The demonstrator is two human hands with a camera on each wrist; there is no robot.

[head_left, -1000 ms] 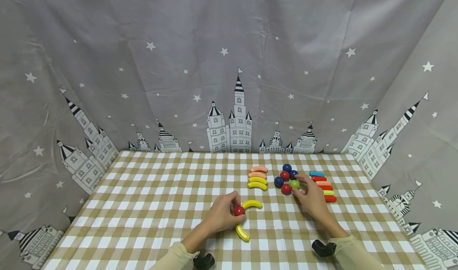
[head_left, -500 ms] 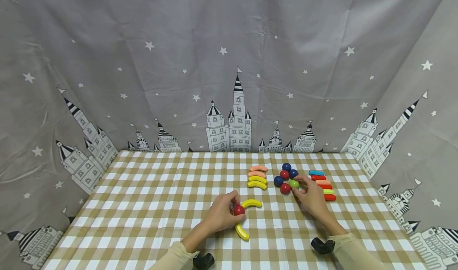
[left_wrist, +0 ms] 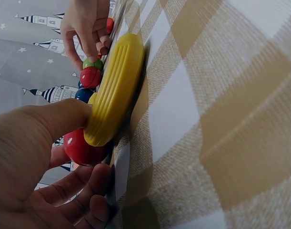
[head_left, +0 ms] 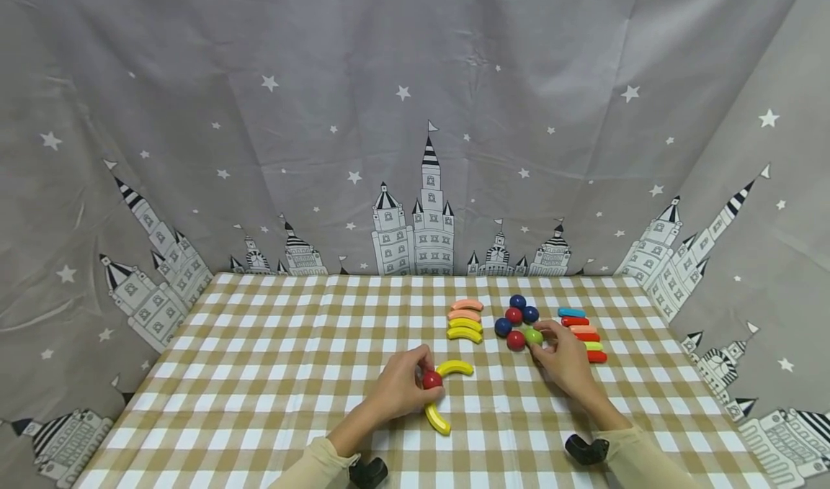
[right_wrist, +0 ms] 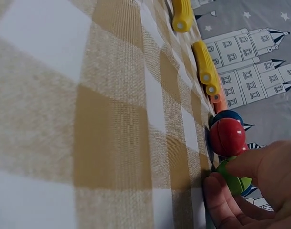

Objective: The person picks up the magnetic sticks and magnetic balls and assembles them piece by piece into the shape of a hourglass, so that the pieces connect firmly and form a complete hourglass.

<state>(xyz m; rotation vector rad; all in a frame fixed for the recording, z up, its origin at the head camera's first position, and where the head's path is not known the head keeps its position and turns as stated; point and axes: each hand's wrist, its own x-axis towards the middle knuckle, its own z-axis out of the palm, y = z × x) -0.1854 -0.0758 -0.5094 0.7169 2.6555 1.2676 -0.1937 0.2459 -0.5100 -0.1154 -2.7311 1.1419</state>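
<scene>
Our left hand (head_left: 398, 384) has thumb and fingers clamped on the red ball (head_left: 432, 380), just as a second ago. The near yellow arc (head_left: 438, 420) lies on the near side of that grip, the far yellow arc (head_left: 456, 367) just beyond its right. Farther out is the row of arcs (head_left: 465, 323), then the blue and red balls (head_left: 516, 341), left of our right hand (head_left: 564, 356). There we pinch the green ball (head_left: 533, 336), which has edged slightly nearer, away from its neighbours; we judge it is being parted from them while the red ball is steadied. Right of that grip are the bars (head_left: 596, 357).

Our fingers partly cover both held balls, and the right hand hides some bar ends. We cannot tell whether the green ball is off the cloth, or whether both yellow arcs touch the red ball.
</scene>
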